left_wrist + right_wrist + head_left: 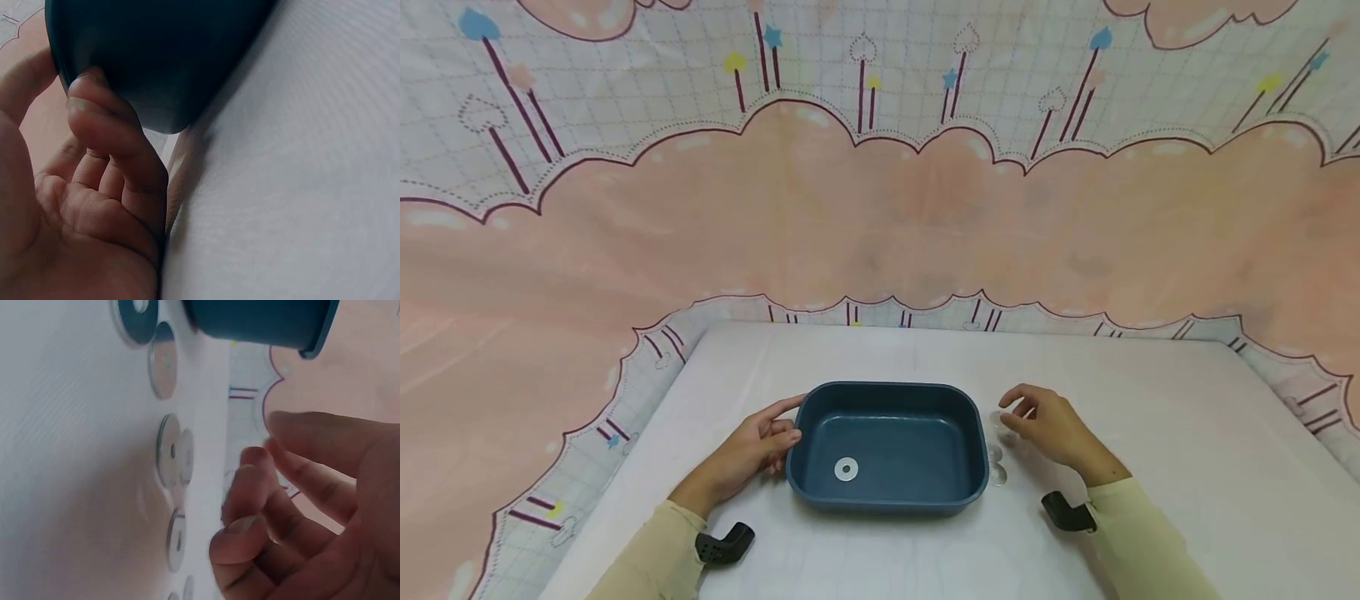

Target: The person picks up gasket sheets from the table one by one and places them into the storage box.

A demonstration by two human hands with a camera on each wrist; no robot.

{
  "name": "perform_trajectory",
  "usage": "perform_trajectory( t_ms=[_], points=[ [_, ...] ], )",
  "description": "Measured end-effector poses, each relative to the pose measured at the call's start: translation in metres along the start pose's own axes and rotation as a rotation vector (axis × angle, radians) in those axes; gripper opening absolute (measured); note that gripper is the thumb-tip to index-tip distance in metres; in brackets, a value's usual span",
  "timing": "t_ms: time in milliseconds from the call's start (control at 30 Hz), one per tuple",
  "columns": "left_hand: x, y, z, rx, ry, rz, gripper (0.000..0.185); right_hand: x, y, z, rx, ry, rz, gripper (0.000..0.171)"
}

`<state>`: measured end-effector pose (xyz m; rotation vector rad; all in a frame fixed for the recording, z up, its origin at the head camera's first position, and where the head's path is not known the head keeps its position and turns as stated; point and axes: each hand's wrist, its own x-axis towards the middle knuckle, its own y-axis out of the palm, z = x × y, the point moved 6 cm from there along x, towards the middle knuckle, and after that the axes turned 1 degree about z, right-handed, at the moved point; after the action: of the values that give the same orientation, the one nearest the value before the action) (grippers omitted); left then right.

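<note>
place: staged recording setup, likely indoors | evidence: white table (pixel 1150 433) at lower centre; pink cloud-print cloth (pixel 880 208) draped across the whole background | room type otherwise cannot tell

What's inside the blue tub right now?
One flat washer lies on the floor of the tub, near its front left corner. The rest of the floor shows bare. More washers lie outside on the table, by the right hand.
</note>
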<state>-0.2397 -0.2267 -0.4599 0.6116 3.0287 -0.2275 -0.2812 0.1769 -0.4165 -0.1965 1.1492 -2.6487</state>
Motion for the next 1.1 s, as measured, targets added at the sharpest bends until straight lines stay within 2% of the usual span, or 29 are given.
perform_trajectory(
  t_ms=[167, 300, 667, 933, 1100],
  points=[
    [0.000, 0.000, 0.000, 0.002, -0.017, -0.012, 0.065, 0.001, 0.006, -0.010, -0.004, 0.032, 0.080, 0.012],
    [0.000, 0.000, 0.000, 0.007, -0.025, -0.015, 0.065, 0.000, 0.009, -0.016, -0.013, 0.059, 0.112, 0.013],
    [0.002, 0.001, 0.000, 0.008, -0.025, -0.015, 0.065, -0.001, 0.008, -0.024, -0.017, 0.074, 0.140, 0.017],
    [0.004, 0.000, 0.002, 0.009, -0.023, -0.026, 0.064, 0.005, 0.007, -0.025, -0.037, 0.029, 0.145, 0.019],
    [0.005, 0.000, 0.002, 0.030, -0.025, -0.022, 0.064, 0.004, 0.010, -0.028, -0.045, 0.056, 0.148, 0.019]
  ],
)
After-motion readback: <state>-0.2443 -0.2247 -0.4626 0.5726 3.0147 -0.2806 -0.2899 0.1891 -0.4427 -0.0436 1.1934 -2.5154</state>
